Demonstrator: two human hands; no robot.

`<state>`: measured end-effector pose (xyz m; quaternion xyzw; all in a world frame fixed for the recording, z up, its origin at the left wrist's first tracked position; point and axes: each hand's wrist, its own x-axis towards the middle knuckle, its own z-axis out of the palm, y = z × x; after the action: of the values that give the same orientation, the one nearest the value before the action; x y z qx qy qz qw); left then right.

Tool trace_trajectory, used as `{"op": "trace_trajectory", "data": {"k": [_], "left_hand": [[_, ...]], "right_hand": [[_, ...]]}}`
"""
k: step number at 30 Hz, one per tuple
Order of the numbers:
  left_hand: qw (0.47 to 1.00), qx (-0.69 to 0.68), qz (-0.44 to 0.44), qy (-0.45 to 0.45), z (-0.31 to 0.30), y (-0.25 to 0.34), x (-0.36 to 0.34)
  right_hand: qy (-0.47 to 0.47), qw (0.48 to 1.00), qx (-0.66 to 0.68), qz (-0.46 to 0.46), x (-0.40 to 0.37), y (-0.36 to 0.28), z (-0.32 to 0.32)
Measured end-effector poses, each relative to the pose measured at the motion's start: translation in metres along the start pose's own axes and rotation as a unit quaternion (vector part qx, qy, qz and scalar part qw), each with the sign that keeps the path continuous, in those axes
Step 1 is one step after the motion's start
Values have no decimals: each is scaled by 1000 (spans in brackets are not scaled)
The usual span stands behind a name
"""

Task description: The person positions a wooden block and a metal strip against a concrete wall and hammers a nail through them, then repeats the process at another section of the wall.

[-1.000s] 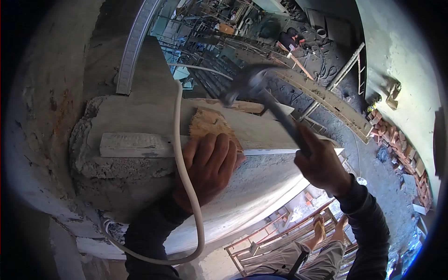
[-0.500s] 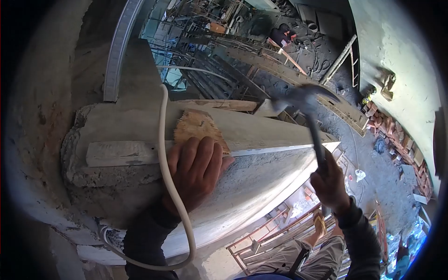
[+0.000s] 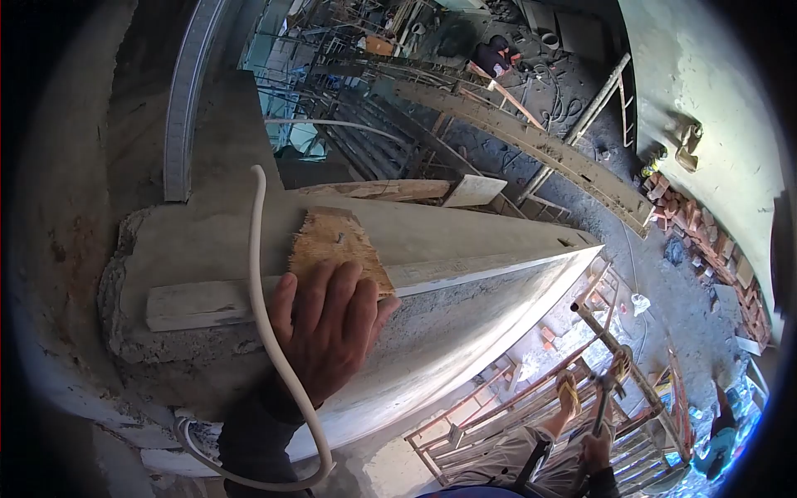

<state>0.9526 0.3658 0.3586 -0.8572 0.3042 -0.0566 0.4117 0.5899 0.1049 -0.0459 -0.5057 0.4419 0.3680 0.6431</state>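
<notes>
A rough-edged piece of plywood [image 3: 334,241] lies on the concrete ledge [image 3: 465,234], with a nail [image 3: 341,238] standing in it. My left hand [image 3: 328,332] presses on the near part of the plywood, fingers bent and spread over its edge. A pale wooden strip [image 3: 199,305] lies to the left along the ledge. A white hose [image 3: 267,319] runs past my left wrist. Low on the right, my right hand [image 3: 595,452] is wrapped round the handle of a hammer [image 3: 601,407], its head up, well away from the plywood.
Far below are scaffold bars [image 3: 498,411], a long plank [image 3: 531,141] and a brick pile [image 3: 706,241]. One person [image 3: 491,58] crouches at the top and another [image 3: 721,444] is at lower right. A metal channel [image 3: 184,108] stands at upper left.
My right hand has lowered the hammer from above the ledge down toward my legs. My left hand stays at the plywood; the view has shifted slightly, so the ledge appears further left and lower.
</notes>
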Motion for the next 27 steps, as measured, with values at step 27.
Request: {"op": "trace_trajectory", "data": {"k": [27], "left_hand": [[1000,-11,20,-17,-1,-4,1]], "right_hand": [[-2,988,121,99,61,89,3]]}}
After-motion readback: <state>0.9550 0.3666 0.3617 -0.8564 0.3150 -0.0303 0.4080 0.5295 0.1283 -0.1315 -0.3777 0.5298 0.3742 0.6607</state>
